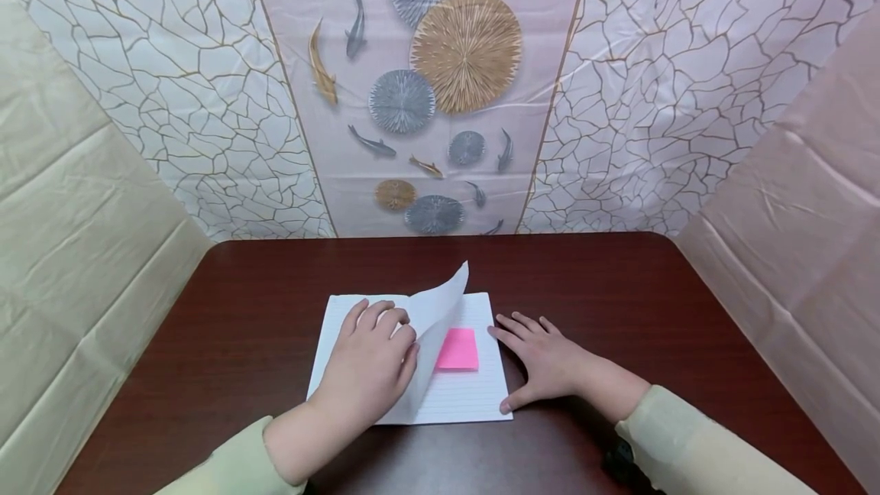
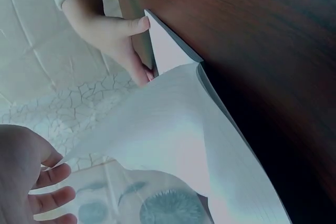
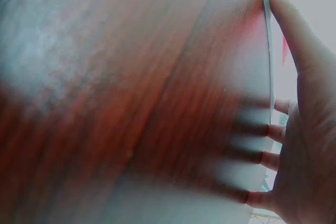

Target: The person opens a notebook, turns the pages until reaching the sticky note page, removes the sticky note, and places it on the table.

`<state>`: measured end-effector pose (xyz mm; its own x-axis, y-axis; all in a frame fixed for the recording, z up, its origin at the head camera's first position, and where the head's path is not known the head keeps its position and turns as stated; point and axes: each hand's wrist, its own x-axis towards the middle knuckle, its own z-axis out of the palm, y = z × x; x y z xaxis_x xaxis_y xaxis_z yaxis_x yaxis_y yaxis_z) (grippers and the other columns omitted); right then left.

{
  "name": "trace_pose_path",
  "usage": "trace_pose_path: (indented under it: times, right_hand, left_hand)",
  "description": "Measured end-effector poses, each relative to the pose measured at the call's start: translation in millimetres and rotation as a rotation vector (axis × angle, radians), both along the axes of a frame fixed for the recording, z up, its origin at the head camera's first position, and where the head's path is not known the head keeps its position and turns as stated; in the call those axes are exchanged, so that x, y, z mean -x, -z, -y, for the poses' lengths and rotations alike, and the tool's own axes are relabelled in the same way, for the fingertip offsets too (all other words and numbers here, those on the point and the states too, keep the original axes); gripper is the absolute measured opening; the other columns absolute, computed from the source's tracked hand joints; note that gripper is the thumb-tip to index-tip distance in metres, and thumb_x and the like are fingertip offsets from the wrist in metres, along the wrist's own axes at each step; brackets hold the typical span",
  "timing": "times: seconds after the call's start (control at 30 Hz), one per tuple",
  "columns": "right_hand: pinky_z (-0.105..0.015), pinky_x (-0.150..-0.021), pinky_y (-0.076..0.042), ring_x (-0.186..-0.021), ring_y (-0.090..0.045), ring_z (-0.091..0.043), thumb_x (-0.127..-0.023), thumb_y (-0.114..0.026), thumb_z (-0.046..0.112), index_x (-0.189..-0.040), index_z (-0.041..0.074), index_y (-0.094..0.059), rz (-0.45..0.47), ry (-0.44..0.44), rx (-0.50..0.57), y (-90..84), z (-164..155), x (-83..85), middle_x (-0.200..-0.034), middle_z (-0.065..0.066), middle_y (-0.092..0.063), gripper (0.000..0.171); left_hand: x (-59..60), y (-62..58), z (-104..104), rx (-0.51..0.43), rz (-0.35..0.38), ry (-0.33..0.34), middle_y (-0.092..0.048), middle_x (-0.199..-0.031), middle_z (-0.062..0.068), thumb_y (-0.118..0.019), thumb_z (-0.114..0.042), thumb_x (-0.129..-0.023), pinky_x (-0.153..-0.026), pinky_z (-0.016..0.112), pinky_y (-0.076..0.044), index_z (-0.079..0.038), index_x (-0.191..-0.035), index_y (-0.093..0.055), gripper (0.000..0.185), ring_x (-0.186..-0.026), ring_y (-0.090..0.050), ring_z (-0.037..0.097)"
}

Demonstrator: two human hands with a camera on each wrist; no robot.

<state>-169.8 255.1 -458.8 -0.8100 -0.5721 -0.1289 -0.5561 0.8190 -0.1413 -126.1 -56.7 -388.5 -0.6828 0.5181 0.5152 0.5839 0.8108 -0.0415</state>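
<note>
An open lined notebook lies on the dark wooden table. One of its pages stands lifted and curved near the middle. In the left wrist view, my left hand pinches that page's edge between thumb and index finger, the other fingers loosely bent; from the head view, the same hand covers part of the left side. A pink sticky note sits on the right-hand page, its left part hidden by the raised sheet. My right hand, fingers spread, rests at the notebook's right edge, thumb touching the lower right corner.
Brown tabletop surrounds the notebook. Behind it hangs a patterned cloth with fish and round shapes. Plain beige cloth walls flank both sides of the table.
</note>
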Motion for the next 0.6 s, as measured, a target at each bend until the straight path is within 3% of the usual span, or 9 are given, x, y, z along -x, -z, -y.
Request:
trace_pose_path:
  times: [0.27,0.6]
  right_hand:
    - [-0.067,-0.111,-0.021,-0.147,-0.022,-0.038,-0.063,-0.057,0.092,-0.157,0.019,-0.03,0.008,0.003,-0.019,0.8,0,1.6,-0.162,-0.009,-0.026,0.122]
    - [-0.066,-0.112,-0.02,-0.148,-0.02,-0.037,-0.063,-0.057,0.092,-0.157,0.019,-0.029,0.025,0.007,-0.02,1.1,0,0.8,-0.162,-0.008,-0.024,0.123]
  left_hand:
    - [-4.2,0.3,28,-0.048,-0.013,-0.095,-0.064,-0.098,0.003,-0.062,-0.023,-0.088,-0.109,0.054,-0.03,-0.017,-0.076,-0.065,0.014,-0.109,-0.056,0.03]
    - [-20.0,11.5,64,-0.084,0.07,-0.232,-0.066,-0.099,0.005,-0.062,-0.021,-0.088,-0.104,0.056,-0.034,-0.013,-0.08,-0.069,0.013,-0.104,-0.058,0.032]
